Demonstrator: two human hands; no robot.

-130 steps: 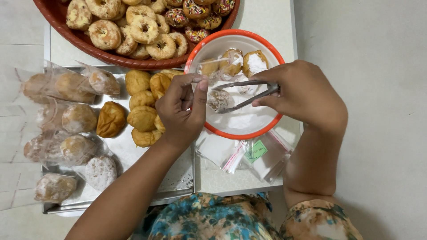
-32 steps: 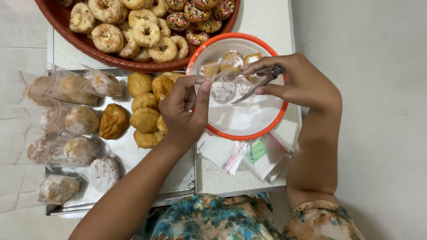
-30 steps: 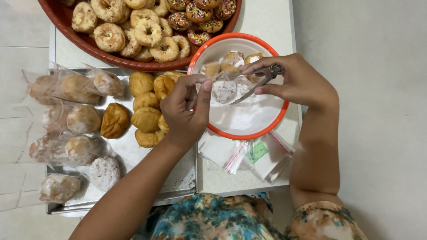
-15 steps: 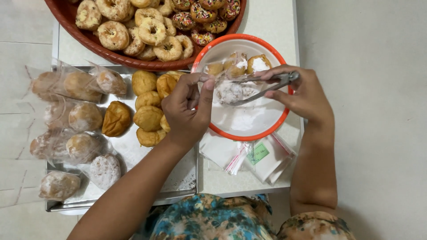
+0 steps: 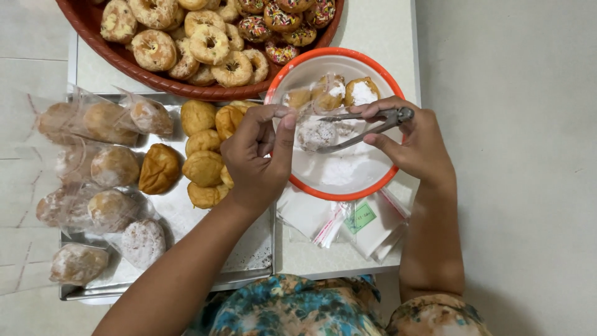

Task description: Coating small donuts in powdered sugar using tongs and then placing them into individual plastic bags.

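One powdery round bun (image 5: 316, 134) (sugar-dusted) between slim steel tongs (image 5: 367, 127).

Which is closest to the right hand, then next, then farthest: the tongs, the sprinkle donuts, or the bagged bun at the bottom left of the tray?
1. Tongs, held in the right hand.
2. Sprinkle donuts, top, in the brown basket.
3. Bagged bun, far bottom left.

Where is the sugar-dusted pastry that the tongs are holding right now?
In the head view, the sugar-dusted pastry sits centre-right, gripped by the metal tongs in the right hand, over the orange-rimmed plate, inside a clear bag that the left hand holds open.
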